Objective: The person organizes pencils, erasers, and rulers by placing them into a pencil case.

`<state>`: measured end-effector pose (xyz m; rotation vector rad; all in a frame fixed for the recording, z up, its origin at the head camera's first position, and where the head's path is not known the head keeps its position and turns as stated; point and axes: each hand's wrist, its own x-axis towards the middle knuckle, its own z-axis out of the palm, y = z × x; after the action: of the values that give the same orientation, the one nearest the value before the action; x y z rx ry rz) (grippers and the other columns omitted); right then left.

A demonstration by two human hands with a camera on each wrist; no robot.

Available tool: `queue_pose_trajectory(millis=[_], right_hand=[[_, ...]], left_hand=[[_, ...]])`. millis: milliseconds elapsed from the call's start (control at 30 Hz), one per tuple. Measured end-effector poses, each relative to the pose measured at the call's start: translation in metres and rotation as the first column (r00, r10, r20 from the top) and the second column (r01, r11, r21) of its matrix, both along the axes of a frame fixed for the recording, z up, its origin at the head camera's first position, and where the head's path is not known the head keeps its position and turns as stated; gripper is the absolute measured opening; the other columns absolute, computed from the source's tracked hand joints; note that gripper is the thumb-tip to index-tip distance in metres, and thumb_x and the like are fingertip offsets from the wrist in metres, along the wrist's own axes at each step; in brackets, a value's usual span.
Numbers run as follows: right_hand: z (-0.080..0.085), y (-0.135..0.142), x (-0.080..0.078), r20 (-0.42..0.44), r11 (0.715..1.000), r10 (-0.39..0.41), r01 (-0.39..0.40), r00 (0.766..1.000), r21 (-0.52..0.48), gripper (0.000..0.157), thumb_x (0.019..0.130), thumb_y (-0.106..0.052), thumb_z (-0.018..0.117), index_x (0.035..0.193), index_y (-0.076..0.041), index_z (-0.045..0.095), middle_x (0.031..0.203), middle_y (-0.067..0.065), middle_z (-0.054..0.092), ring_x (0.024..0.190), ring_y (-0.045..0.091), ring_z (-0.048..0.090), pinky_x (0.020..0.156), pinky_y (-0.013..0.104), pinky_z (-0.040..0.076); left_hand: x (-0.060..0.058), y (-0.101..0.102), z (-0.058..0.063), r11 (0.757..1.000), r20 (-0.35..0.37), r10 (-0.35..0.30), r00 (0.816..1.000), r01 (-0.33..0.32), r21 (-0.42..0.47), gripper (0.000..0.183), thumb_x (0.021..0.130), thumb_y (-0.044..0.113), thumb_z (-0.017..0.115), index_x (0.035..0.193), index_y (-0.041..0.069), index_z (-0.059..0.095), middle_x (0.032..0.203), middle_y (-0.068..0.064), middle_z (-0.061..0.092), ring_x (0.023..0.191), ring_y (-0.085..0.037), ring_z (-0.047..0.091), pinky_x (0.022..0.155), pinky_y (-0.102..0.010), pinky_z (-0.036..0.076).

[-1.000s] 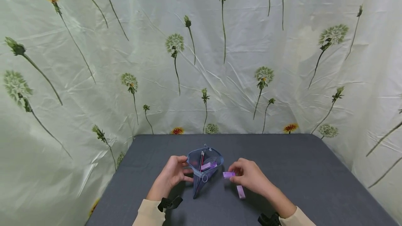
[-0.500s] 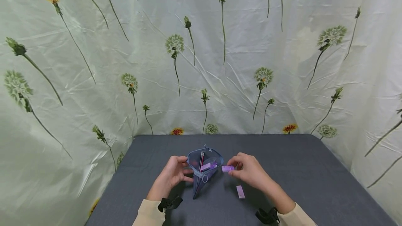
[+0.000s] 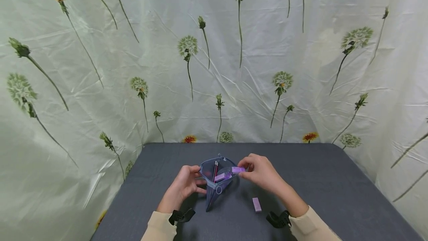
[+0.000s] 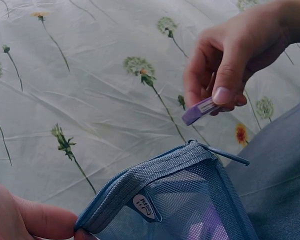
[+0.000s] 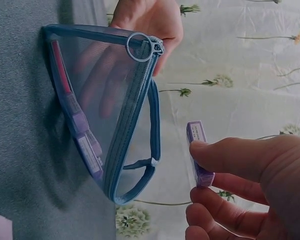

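Observation:
My left hand [image 3: 184, 183] pinches the rim of a blue mesh zip pouch [image 3: 211, 193] between thumb and finger, its other fingers spread behind the mesh. The pouch stands with its zip mouth open upward. Inside lie pencils [image 3: 215, 170], a purple eraser [image 3: 219, 177] and other purple pieces, seen through the mesh [image 5: 130, 95] in the right wrist view. My right hand [image 3: 262, 172] pinches another small purple eraser [image 4: 199, 111] between thumb and fingers. In the left wrist view this eraser is above the mouth's zip end [image 4: 192, 145].
One more purple eraser [image 3: 256, 204] lies on the dark grey tabletop [image 3: 294, 159], nearer to me than the pouch. A pale curtain [image 3: 160, 58] printed with dandelions hangs behind and at the sides of the table.
My right hand has lifted its eraser away from beside the one on the table, moving up and left to the pouch's right rim. The left hand and pouch stay in place.

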<state>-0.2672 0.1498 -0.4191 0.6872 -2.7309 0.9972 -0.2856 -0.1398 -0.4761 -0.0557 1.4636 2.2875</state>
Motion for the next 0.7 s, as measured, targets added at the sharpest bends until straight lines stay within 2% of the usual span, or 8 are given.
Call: queue_pose_trajectory(millis=[133,367,600,700], right_hand=[[0.002,-0.005,-0.002,-0.006,1.000,-0.005,0.005,1.000,0.021,0.018,0.082,-0.018,0.085,0.095,-0.025,0.075,0.086,-0.012,0.059,0.074,0.007,0.055,0.063,0.028,0.047],[0.004,-0.014,-0.006,-0.034,0.999,0.006,-0.005,0.999,0.045,0.018,0.081,-0.018,0.086,0.094,-0.025,0.075,0.084,-0.012,0.058,0.072,0.007,0.054,0.062,0.028,0.046],[0.007,-0.025,-0.009,-0.039,0.997,0.052,-0.050,0.998,0.055,0.017,0.081,-0.018,0.085,0.094,-0.021,0.075,0.086,-0.010,0.060,0.073,0.007,0.055,0.062,0.028,0.047],[0.007,-0.029,-0.010,-0.021,0.996,0.072,-0.070,0.997,0.061,0.016,0.082,-0.019,0.085,0.095,-0.021,0.075,0.086,-0.010,0.060,0.074,0.006,0.055,0.062,0.028,0.047]], left_hand=[[-0.001,0.001,0.001,1.000,0.007,0.005,1.000,-0.005,0.001,0.032,0.102,0.016,0.038,0.118,-0.006,0.056,0.139,-0.037,0.043,0.130,-0.062,0.038,0.087,-0.081,0.035],[-0.001,0.002,0.001,1.000,0.009,0.007,1.000,-0.007,0.002,0.033,0.102,0.016,0.036,0.122,-0.007,0.049,0.138,-0.036,0.043,0.131,-0.063,0.035,0.088,-0.082,0.032],[-0.001,0.001,0.001,1.000,0.025,0.020,0.999,-0.020,0.006,0.030,0.102,0.016,0.038,0.117,-0.004,0.054,0.139,-0.036,0.043,0.131,-0.063,0.034,0.084,-0.083,0.034],[-0.001,0.001,0.001,1.000,0.021,0.017,1.000,-0.017,0.006,0.032,0.102,0.016,0.037,0.119,-0.005,0.053,0.138,-0.036,0.043,0.132,-0.063,0.034,0.084,-0.083,0.034]])
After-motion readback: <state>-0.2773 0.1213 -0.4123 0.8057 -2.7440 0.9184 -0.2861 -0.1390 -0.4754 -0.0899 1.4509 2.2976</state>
